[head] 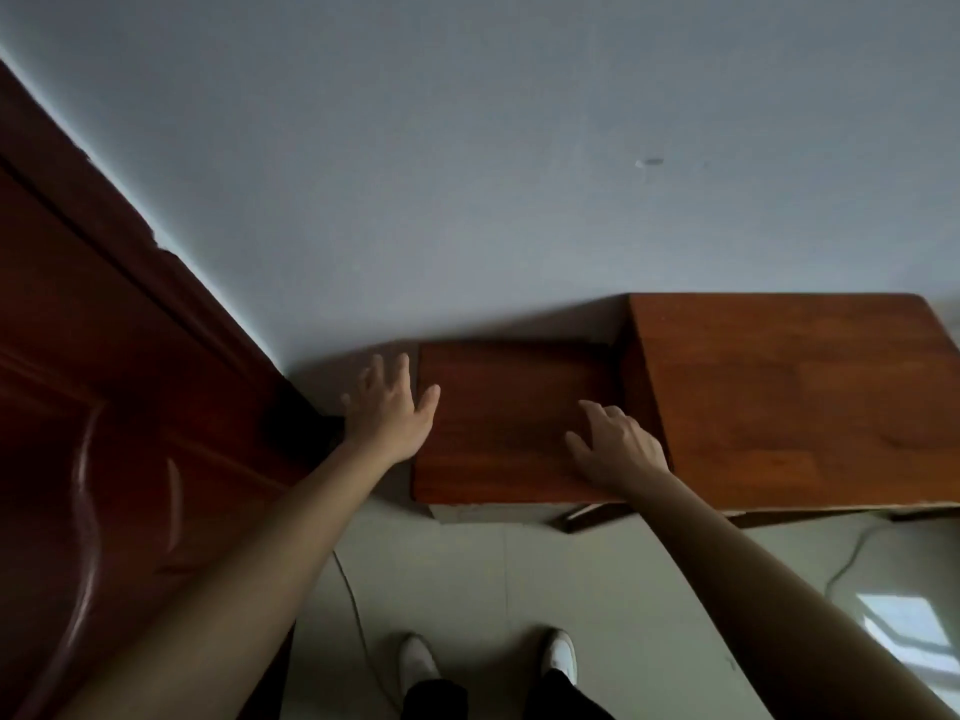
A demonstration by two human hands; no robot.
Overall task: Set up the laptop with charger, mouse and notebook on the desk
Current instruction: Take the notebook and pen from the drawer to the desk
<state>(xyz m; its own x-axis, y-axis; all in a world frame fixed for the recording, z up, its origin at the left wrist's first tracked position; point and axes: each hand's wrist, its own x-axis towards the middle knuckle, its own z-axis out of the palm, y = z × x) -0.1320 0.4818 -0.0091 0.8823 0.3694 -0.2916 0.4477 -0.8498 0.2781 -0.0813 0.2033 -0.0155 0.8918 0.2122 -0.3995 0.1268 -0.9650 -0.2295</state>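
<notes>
A low dark wooden desk section [509, 407] stands against the wall, joined on its right to a higher, lighter wooden desk top [779, 397]. My left hand [387, 407] hovers with fingers spread at the left edge of the low section, holding nothing. Over the right part of that section my right hand [615, 444] is spread with its fingers relaxed, also holding nothing. No laptop, charger, mouse or notebook is in view.
A dark wooden door [104, 407] fills the left side. A pale wall [467, 174] rises behind the desk. A thin cable [358, 615] runs along the tiled floor on the left, another cable [852, 558] lies below the higher desk. My white shoes [415, 662] show at the bottom.
</notes>
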